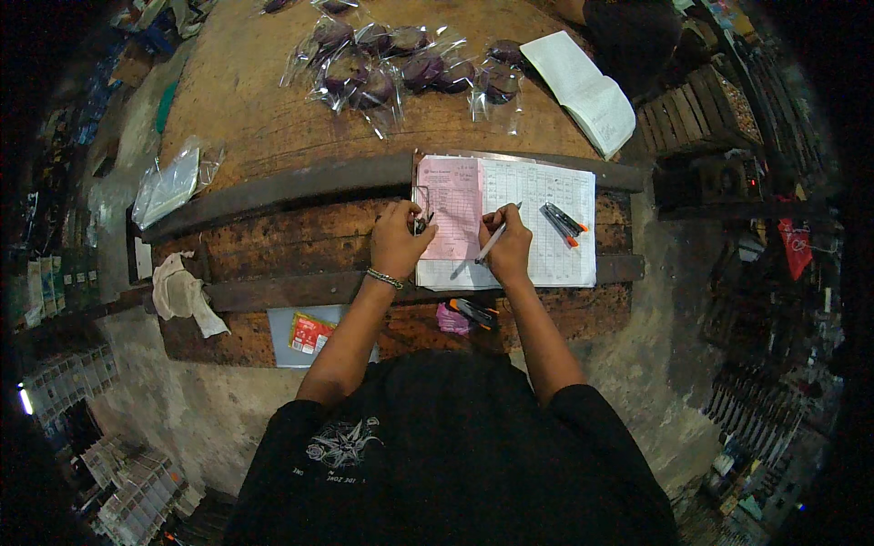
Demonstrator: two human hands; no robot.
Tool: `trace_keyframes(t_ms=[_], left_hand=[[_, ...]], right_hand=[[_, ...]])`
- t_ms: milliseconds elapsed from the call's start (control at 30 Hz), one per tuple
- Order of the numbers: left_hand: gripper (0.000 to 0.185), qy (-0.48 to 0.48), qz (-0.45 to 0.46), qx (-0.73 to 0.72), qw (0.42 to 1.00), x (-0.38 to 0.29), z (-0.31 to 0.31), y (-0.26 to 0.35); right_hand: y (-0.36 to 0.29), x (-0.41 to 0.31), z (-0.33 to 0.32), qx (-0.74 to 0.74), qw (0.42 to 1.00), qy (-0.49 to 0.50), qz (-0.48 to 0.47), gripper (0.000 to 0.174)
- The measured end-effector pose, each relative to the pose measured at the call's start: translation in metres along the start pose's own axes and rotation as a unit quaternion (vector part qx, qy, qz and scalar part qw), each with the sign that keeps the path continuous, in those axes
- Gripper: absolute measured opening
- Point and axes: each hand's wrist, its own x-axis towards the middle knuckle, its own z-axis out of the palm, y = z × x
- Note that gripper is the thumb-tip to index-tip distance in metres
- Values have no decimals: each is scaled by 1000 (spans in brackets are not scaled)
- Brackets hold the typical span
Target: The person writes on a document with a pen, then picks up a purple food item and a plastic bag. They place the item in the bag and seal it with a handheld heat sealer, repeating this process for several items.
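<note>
My right hand (509,249) grips a pale-barrelled pen (493,244) over the right edge of a pink printed form (450,218) that bears writing. Under the form lie ruled sheets (526,269) with handwritten columns. At the form's left edge, the fingers of my left hand (401,235) close on a small dark object (420,224), partly hidden; a thin wire-like loop shows just above it. On the sheets to the right rests a slim black tool with orange ends (562,225), its arms spread in a narrow V.
Plastic-wrapped purple round items (410,68) lie across the wooden table (239,89), beside an open notebook (584,95). Left are clear bags (167,188) and a rag (188,293). Nearer me are a red-and-yellow packet (311,332), a pink scrap (452,319) and another black-and-orange tool (476,312).
</note>
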Motion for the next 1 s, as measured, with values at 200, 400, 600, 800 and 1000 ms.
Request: trace_keyframes(t_ms=[200,400,600,800,1000], left_hand=[[35,-24,-20,-25,999,-5,6,-6],[42,-29,-8,-5,1000,-6,4,-2],[55,2,-12,-36,999,-16,9,13],[65,2,-13,-97,995,-17,13,6],[62,-31,-121,-372,920,-3,-6,3]], right_hand=[[-1,-1,-1,14,1000,4,-18,23],[2,0,-1,8,1000,3,-5,28],[-7,-5,0,-106,993,-36,-39,49],[-24,-20,22,-46,997,-35,-43,37],[-36,-51,48,91,977,-117,-155,42]])
